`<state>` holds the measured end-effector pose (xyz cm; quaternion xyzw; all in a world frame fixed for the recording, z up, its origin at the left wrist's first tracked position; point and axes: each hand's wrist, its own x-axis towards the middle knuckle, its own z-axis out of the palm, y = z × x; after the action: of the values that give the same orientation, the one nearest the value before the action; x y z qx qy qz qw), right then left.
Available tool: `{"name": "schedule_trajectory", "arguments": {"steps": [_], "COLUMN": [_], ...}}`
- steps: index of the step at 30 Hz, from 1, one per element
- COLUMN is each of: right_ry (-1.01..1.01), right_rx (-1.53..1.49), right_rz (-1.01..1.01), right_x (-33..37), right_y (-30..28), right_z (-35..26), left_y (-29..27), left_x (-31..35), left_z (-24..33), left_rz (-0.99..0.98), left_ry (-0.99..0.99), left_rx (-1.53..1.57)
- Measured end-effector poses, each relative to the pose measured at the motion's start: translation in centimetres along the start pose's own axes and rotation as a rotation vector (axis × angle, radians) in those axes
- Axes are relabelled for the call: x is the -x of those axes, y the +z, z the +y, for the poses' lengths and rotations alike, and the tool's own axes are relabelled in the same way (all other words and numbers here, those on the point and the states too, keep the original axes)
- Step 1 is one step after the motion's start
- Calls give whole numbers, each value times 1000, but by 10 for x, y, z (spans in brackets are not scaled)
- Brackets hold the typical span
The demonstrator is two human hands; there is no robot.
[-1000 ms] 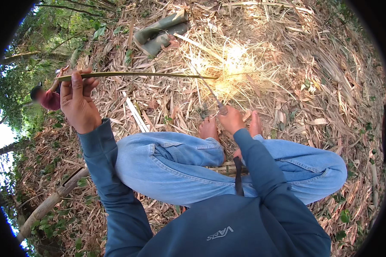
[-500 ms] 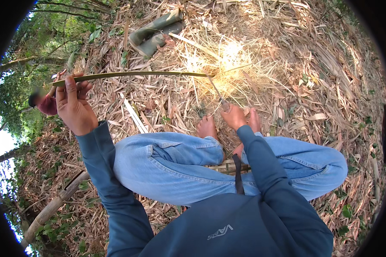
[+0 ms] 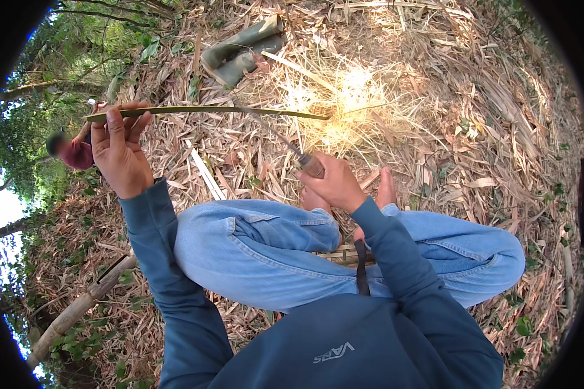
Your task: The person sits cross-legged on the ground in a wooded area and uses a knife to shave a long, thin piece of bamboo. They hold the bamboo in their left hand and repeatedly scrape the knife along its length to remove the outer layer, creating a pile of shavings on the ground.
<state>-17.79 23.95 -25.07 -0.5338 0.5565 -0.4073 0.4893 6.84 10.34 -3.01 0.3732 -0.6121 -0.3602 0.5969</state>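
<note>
A long, thin green bamboo strip stretches across in front of me, bowed slightly. Its left end is pinched between the thumb and fingers of my left hand, raised at the left. My right hand is closed around the wooden handle of a knife. The narrow blade slants up and left, and its tip reaches the strip near the middle; whether it touches cannot be told. The strip's right end lies over a pile of pale bamboo shavings.
A pair of green rubber boots lies beyond the strip. Dry leaves cover the ground. A bamboo pole lies at the lower left. Another person is at the far left. Split pale pieces lie before my knee.
My right hand and the knife have moved left, so the blade has gone from the strip's right end toward its middle. My left hand has shifted slightly right, still holding the strip.
</note>
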Motion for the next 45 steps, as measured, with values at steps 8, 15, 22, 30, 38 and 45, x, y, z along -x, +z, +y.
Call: {"name": "schedule_trajectory", "arguments": {"steps": [8, 15, 22, 30, 38, 45], "right_ry": [63, 255, 147, 214, 460, 448], "right_rx": [119, 104, 211, 301, 334, 362], "right_rz": [185, 156, 107, 118, 127, 175], "right_x": [8, 7, 6, 1, -10, -6], "right_y": [4, 3, 6, 7, -1, -6], "right_z": [0, 8, 16, 48, 81, 116], "left_y": [-4, -1, -2, -3, -6, -4], "left_x": [0, 5, 4, 2, 5, 6], "left_z": [0, 2, -1, -2, -1, -1], "left_rz": [8, -12, -21, 45, 156, 152], "left_ry": [8, 3, 14, 11, -57, -24], "left_rx": [20, 21, 8, -27, -131, -132]}}
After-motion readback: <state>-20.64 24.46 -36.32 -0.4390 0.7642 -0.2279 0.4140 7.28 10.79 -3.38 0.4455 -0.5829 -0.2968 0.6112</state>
